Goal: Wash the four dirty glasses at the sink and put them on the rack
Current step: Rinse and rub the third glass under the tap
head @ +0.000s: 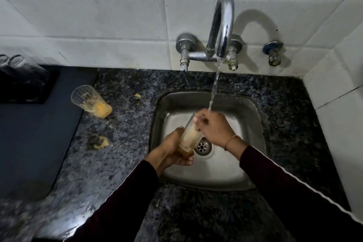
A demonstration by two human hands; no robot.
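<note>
Over the square stainless-steel sink we grip the base of a clear ribbed glass smeared with yellow residue in our left hand, tilting it toward the tap. Our right hand curls over the glass's rim, fingers reaching inside, as water from the curved chrome wall tap falls onto it. A second dirty clear glass with yellow dregs stands on the dark speckled granite counter, left of the sink, near a black rack holding upturned glasses.
</note>
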